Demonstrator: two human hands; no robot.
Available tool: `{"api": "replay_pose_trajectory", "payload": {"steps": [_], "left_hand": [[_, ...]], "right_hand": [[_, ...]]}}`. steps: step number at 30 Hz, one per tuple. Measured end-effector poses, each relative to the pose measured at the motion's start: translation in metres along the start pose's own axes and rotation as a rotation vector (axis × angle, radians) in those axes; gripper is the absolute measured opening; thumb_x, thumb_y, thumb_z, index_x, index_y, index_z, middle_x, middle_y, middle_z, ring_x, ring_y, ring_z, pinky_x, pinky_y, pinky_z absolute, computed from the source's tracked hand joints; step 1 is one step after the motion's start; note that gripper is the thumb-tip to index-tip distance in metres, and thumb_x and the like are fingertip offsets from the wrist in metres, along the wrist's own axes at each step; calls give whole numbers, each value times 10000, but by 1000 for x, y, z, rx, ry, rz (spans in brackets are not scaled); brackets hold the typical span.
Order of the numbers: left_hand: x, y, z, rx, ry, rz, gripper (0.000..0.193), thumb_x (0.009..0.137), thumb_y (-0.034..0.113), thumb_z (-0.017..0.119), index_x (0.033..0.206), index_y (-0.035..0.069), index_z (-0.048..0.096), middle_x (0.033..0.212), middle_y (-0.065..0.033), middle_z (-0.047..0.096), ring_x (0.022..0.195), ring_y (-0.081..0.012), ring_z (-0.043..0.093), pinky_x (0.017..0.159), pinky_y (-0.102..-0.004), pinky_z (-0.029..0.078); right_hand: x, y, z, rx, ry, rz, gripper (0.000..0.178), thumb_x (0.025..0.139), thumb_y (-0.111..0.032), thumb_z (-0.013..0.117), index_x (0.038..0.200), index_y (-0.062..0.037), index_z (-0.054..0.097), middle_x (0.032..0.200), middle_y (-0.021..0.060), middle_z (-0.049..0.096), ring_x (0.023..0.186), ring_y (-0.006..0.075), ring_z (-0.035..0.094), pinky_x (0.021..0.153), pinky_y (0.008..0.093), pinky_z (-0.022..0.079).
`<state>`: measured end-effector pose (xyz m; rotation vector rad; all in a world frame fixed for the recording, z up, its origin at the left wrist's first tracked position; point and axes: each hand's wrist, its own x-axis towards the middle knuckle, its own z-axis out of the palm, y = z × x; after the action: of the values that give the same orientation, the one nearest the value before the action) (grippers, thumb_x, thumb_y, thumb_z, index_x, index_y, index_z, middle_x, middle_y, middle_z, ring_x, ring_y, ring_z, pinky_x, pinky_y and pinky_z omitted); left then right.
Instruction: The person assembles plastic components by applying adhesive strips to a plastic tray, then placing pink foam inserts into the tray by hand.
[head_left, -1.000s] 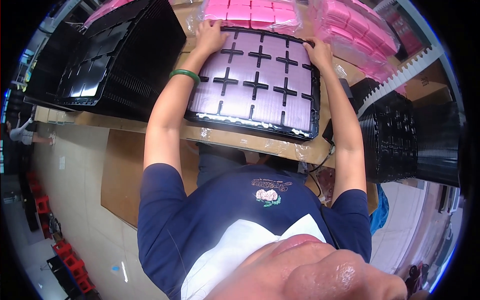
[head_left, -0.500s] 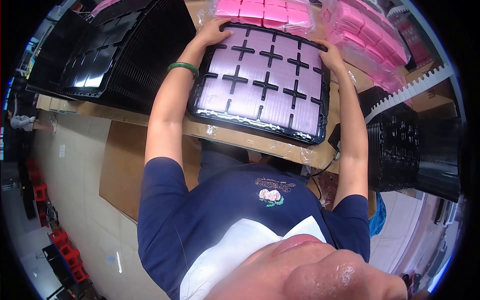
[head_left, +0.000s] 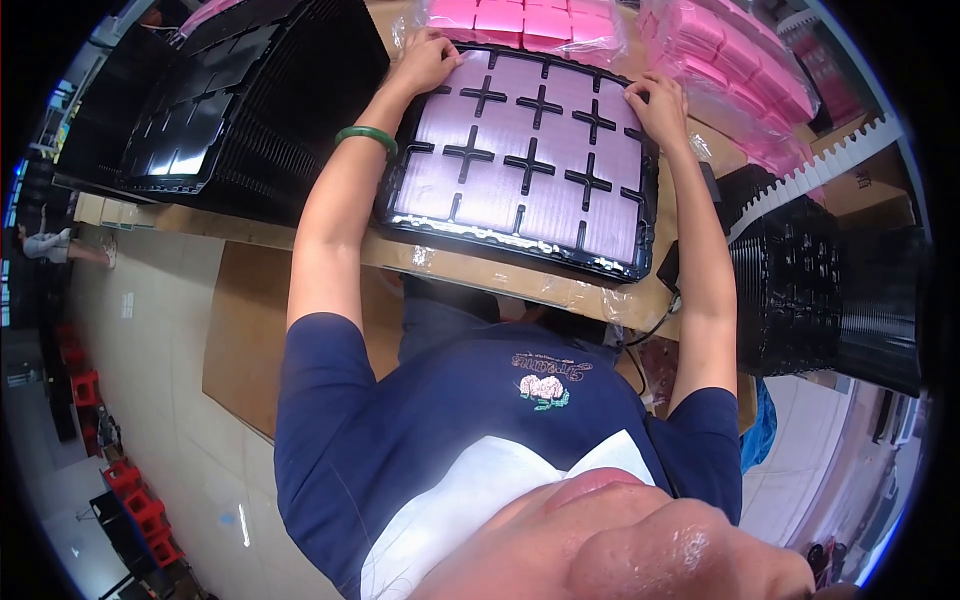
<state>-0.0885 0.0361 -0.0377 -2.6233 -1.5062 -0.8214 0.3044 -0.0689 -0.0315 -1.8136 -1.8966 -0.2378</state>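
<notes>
A black plastic tray (head_left: 508, 240) with cross-shaped ribs lies on the table in front of me. Flat, shiny lilac pieces (head_left: 507, 128) fill the spaces between its ribs. At the tray's far left corner, my left hand (head_left: 425, 62) is closed, thumb and fingertips pinched together. My right hand (head_left: 660, 108) makes a similar pinch over the far right corner. Whatever lies between either set of fingertips is too small to make out. A green bangle (head_left: 367, 135) circles my left wrist.
Tall nested stacks of black trays stand left (head_left: 290, 120) and right (head_left: 785, 280). Pink blocks in clear plastic (head_left: 530, 22) sit beyond the tray, with more pink blocks (head_left: 735, 60) at far right. A white toothed strip (head_left: 820, 172) arches over the right side.
Both hands have gone from spread grips on the tray's far corners to pinches. My right fingertips have shifted slightly inward over the rim. The tray has barely moved.
</notes>
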Motion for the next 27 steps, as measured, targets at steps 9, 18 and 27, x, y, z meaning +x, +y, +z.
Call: {"api": "replay_pose_trajectory", "payload": {"steps": [9, 18, 27], "left_hand": [[-1, 16, -17, -349, 81, -82, 232, 892, 262, 659, 1024, 75, 624, 902, -79, 705, 843, -233, 682, 809, -345, 498], [-4, 11, -8, -371, 69, -125, 324, 855, 258, 716, 1113, 92, 612, 912, -58, 720, 877, -201, 692, 838, -337, 501], [-5, 16, -8, -116, 111, -24, 336, 836, 240, 729, 1109, 72, 628, 889, -59, 702, 782, -191, 674, 763, -331, 533]], "right_hand": [[-17, -10, -1, 32, 134, -53, 202, 911, -299, 605, 1032, -144, 653, 1109, 83, 668, 1152, 307, 522, 994, 476, 329], [-6, -7, -1, 198, 0, 105, 245, 880, -297, 640, 1097, -185, 660, 985, 28, 706, 1086, 265, 559, 966, 441, 345], [-2, -5, 6, 154, -14, 170, 324, 832, -230, 688, 1154, -227, 659, 975, -41, 706, 1105, 258, 548, 960, 437, 365]]}}
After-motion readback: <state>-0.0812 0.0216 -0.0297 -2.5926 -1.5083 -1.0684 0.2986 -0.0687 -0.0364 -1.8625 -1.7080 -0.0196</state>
